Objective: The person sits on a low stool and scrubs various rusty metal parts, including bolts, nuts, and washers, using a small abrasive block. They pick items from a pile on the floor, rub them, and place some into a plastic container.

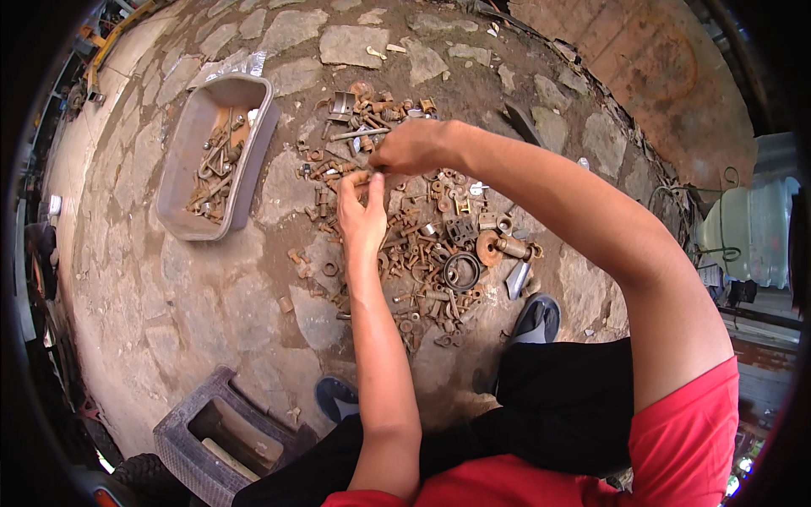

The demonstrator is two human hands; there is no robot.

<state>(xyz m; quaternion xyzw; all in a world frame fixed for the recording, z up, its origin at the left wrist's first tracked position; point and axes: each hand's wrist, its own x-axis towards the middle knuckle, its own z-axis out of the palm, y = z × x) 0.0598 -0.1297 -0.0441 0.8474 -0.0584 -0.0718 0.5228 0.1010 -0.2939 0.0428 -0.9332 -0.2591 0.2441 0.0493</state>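
Note:
Over a spread of rusty bolts, nuts, washers and other metal parts [422, 253], my two hands meet fingertip to fingertip. My left hand [363, 215] reaches up from below, thumb and fingers drawn together near the tips. From the right comes my right hand [414, 145], its fingers curled down against the left ones. Whatever small piece they pinch between them is too hidden to name. A thin metal rod [359, 133] shows just left of my right knuckles; I cannot tell if the hand touches it. A black ring [461, 271] lies among the parts lower right.
To the left, a grey plastic tub [269, 114] holds several rusty metal pieces. A dark plastic stool [182, 422] stands at the lower left. My shoes [538, 317] flank the near end of the pile. Stone paving [211, 296] surrounds it; a rusty sheet [650, 68] lies far right.

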